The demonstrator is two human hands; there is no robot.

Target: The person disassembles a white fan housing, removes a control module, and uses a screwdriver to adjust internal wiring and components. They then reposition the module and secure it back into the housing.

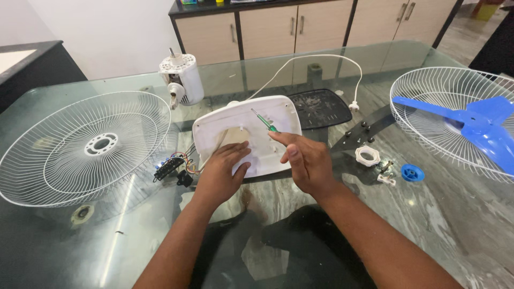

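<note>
Screwdriver (266, 121) in right hand (306, 160), over base (243, 134).

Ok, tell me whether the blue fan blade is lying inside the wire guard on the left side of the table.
No, the blue fan blade lies in the right wire guard; the left wire guard holds none.

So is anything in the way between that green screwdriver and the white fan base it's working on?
Nothing visible. The right hand holds the green screwdriver with its tip right at the white fan base; the left hand rests on the base, off to the side.
</note>
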